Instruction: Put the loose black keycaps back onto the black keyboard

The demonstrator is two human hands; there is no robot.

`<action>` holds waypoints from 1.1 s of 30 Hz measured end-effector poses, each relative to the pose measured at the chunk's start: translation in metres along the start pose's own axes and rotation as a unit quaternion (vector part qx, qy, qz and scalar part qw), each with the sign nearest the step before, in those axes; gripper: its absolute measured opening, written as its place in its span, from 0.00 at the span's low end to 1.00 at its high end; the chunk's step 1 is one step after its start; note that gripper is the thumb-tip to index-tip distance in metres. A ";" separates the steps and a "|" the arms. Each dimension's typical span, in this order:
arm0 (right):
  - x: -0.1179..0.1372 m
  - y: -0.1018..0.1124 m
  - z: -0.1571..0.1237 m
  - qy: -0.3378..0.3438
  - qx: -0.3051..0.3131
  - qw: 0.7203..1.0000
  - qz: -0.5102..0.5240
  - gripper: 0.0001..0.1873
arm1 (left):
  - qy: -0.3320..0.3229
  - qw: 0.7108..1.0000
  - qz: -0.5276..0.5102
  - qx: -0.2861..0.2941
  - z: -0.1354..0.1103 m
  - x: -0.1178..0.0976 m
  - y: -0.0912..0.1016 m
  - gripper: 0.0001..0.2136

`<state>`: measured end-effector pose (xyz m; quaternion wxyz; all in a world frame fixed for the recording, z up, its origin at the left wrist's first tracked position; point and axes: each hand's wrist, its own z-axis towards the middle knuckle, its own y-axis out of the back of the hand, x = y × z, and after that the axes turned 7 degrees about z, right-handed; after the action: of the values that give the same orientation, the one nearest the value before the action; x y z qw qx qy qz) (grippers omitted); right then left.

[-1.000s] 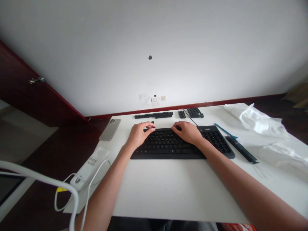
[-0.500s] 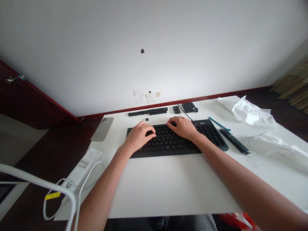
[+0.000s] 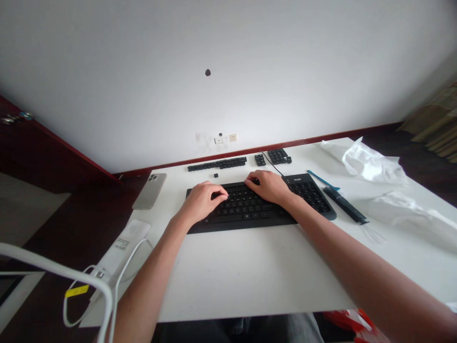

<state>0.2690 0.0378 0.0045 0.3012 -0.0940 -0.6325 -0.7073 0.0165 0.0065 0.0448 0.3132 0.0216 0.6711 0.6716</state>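
A black keyboard lies across the middle of the white table. My left hand rests on the keyboard's left part with the fingers curled in and the tips pressed together; what they hold, if anything, is hidden. My right hand lies on the upper middle keys, fingers slightly bent and resting on the top rows. One loose black keycap sits just behind the keyboard, beyond my left hand.
Behind the keyboard lie a row of loose keycaps and two smaller groups. A phone and a white device with a cable are at the left. At the right are a blue tool, a black bar and white plastic bags.
My left hand has drawn back from the keyboard's rear edge onto the keys and curled up. The single keycap behind the keyboard now lies apart from it. The right hand barely moved.
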 end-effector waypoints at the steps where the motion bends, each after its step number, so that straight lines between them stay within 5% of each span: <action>1: 0.000 0.000 0.000 0.000 -0.001 1.000 -0.001 0.14 | 0.003 1.000 0.000 0.001 0.000 0.000 0.000 0.08; 27: -0.001 0.001 0.001 -0.007 0.005 1.000 -0.002 0.15 | -0.024 1.000 0.012 -0.002 -0.001 0.000 -0.001 0.07; 33: 0.008 0.002 -0.003 0.075 -0.048 0.995 0.054 0.10 | 0.017 0.999 0.022 0.033 -0.003 0.001 -0.001 0.08</action>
<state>0.2649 0.0325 0.0097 0.3806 -0.0890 -0.5676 -0.7246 0.0150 0.0040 0.0436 0.2859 0.0357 0.6977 0.6559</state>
